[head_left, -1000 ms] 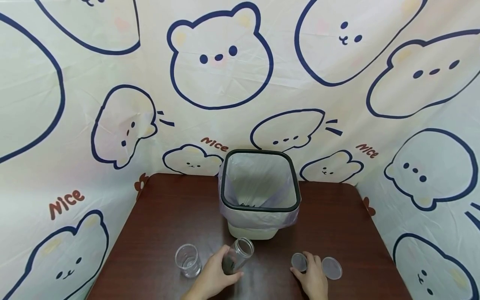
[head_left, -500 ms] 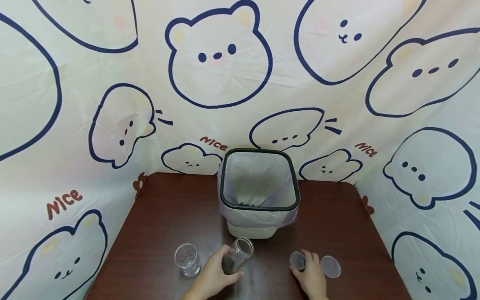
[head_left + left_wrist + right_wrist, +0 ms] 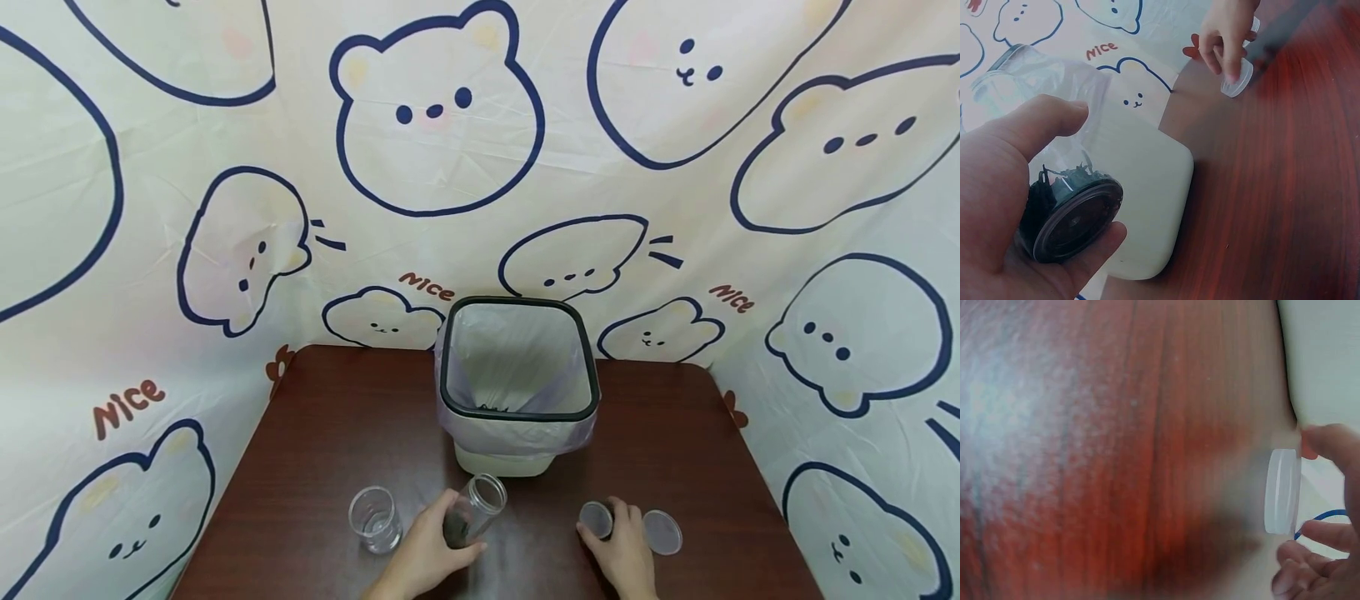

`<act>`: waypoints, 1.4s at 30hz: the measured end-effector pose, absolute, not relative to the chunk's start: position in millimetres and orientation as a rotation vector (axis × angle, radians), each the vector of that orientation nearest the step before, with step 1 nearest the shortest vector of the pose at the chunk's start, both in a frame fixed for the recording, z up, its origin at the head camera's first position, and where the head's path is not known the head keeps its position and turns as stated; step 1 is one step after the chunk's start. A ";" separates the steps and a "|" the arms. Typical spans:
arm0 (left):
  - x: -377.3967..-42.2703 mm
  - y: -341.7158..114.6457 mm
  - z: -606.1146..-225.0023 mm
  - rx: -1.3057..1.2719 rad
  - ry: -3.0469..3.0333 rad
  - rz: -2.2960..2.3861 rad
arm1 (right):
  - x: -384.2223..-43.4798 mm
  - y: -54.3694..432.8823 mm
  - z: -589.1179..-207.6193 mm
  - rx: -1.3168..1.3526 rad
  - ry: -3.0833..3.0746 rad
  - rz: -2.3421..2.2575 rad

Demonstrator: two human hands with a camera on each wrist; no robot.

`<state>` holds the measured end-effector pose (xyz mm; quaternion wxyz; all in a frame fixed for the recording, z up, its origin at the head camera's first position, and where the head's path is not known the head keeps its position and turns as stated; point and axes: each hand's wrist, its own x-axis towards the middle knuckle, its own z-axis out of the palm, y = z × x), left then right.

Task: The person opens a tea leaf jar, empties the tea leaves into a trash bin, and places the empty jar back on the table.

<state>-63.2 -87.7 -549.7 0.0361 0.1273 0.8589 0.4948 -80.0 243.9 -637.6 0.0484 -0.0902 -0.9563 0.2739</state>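
Observation:
My left hand [image 3: 429, 550] grips a clear jar [image 3: 489, 495], which leans with its open mouth towards the bin. Dark, dry-looking shreds [image 3: 1075, 178] lie inside near the jar's base, in the left wrist view. Farther right, my right hand [image 3: 628, 552] pinches a small clear lid [image 3: 597, 519] by its rim between thumb and fingers, low over the table. The right wrist view shows that lid [image 3: 1282, 490] edge-on, with the thumb [image 3: 1322, 439] at one end and a finger at the other. A second clear lid [image 3: 662, 532] lies just right of that hand.
A pale bin [image 3: 506, 465] with a black rim and a purple-tinted liner stands behind the jar, some dark bits inside it. A clear glass cup [image 3: 377, 521] stands left of my left hand. Cartoon-printed cloth [image 3: 442, 167] surrounds the brown table [image 3: 352, 417].
The head view has shifted very slightly. My right thumb and fingers have moved a little at the lid, while the left hand and jar stay almost still.

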 end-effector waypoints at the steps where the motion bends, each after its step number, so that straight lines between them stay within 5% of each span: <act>1: -63.1 -87.6 -549.8 0.390 2.639 1.518 | -80.6 243.9 -635.9 -0.272 -2.896 0.855; 42: -61.8 -86.9 -551.4 0.385 2.627 1.537 | -126.2 243.8 -548.0 -0.261 -2.267 1.344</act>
